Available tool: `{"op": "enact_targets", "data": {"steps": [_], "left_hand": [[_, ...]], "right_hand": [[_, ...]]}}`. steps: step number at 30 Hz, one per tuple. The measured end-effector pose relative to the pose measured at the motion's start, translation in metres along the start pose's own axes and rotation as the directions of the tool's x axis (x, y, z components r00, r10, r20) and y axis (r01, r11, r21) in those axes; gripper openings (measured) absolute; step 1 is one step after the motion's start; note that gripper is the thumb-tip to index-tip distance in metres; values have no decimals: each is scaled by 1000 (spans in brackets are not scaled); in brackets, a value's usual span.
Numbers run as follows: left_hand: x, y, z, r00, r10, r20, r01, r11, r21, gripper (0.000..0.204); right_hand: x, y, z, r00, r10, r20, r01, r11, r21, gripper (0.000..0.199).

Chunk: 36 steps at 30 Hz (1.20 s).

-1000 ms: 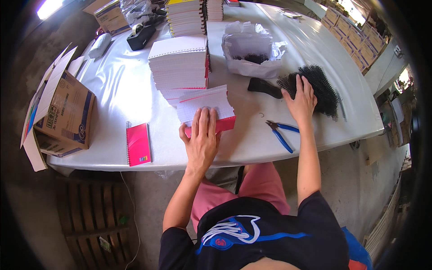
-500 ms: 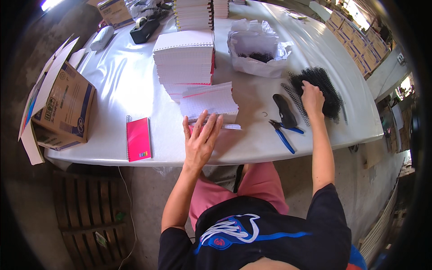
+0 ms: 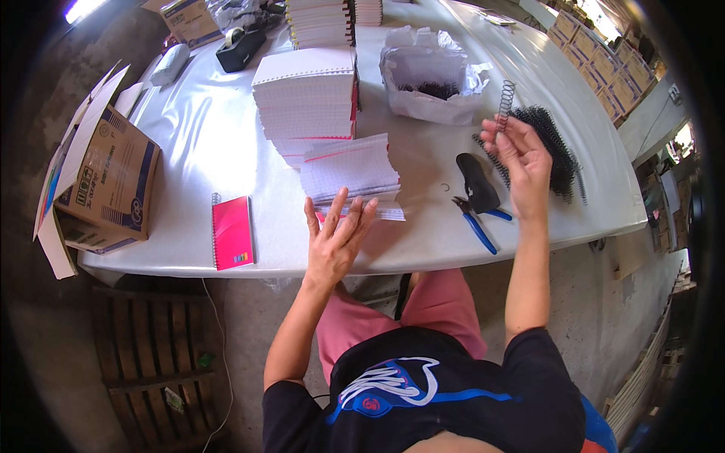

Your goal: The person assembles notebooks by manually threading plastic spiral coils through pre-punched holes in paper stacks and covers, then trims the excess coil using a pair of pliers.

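Note:
Pinched upright in the fingers of my right hand (image 3: 521, 155) is a black spiral binding coil (image 3: 506, 98). Just beyond that hand lies a heap of black coils (image 3: 555, 147). My left hand (image 3: 338, 235) rests with fingers spread on the near edge of a small stack of punched notebook pages (image 3: 351, 170); its thumb side is partly hidden. Behind it rises a taller stack of punched pages (image 3: 302, 94) with some red edges. Blue-handled pliers (image 3: 477, 226) lie on the table beside a black tapered tool or case (image 3: 474, 181).
A finished pink spiral notebook (image 3: 232, 234) lies left of my left hand. An open cardboard box (image 3: 113, 177) stands at the left edge. A plastic-lined container (image 3: 430, 106) holding coils sits beyond the pliers. A tape dispenser (image 3: 240, 53) and more book stacks (image 3: 321, 23) are farther back.
My right hand has lifted from the coil heap with one coil and moved slightly left. My left hand has stayed on the pages.

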<state>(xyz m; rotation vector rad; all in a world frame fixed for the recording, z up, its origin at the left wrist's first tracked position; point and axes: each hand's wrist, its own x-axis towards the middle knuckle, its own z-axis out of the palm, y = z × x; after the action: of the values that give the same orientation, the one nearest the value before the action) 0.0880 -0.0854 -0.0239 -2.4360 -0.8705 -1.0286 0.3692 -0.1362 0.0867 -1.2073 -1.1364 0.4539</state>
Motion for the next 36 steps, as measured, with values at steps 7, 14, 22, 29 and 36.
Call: {"op": "enact_targets", "data": {"steps": [7, 14, 22, 29, 36], "left_hand": [[-6, -2, -3, 997, 46, 68, -37, 991, -132, 52], [15, 26, 6, 982, -182, 55, 186, 979, -79, 39], [11, 42, -7, 967, -252, 36, 254, 964, -82, 47], [7, 76, 16, 858, -508, -83, 492, 857, -153, 62], [20, 66, -1, 862, -505, -29, 497, 857, -137, 55]], "right_hand": [[-41, 3, 52, 961, 164, 223, -217, 945, 243, 28], [-50, -21, 51, 922, 224, 315, -320, 899, 298, 37], [-70, -15, 27, 893, 145, 426, -25, 961, -275, 20], [-74, 1, 28, 926, 37, 375, 118, 917, -381, 20], [-71, 13, 30, 909, 52, 414, 116, 921, -371, 20]]}}
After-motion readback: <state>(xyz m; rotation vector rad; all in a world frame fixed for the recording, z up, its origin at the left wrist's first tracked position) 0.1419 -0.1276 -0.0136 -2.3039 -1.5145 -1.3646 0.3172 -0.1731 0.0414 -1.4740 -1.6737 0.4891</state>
